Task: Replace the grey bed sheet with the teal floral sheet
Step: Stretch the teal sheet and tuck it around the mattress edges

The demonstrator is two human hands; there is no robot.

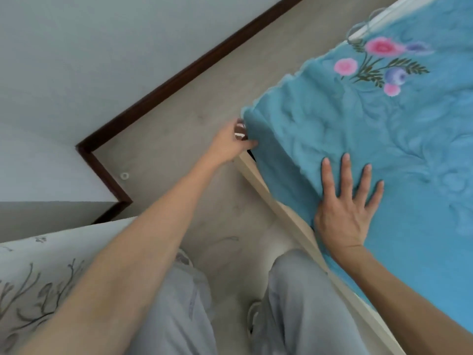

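The teal floral sheet [384,139] covers the mattress on the right, with pink and purple flowers printed near the far edge. My left hand [231,143] reaches to the mattress corner and pinches the sheet's edge there, fingers curled around the fabric. My right hand [345,206] lies flat on the sheet near the bed's side, fingers spread and pressing down. A strip of white bedding [381,15] shows beyond the sheet at the top right. No grey sheet is in view.
The pale wooden bed frame [258,180] runs diagonally under the mattress. Beige floor [179,124] lies between bed and wall, edged by a dark skirting board [163,83]. A light curtain with a grey branch pattern [38,283] hangs at lower left. My legs stand beside the frame.
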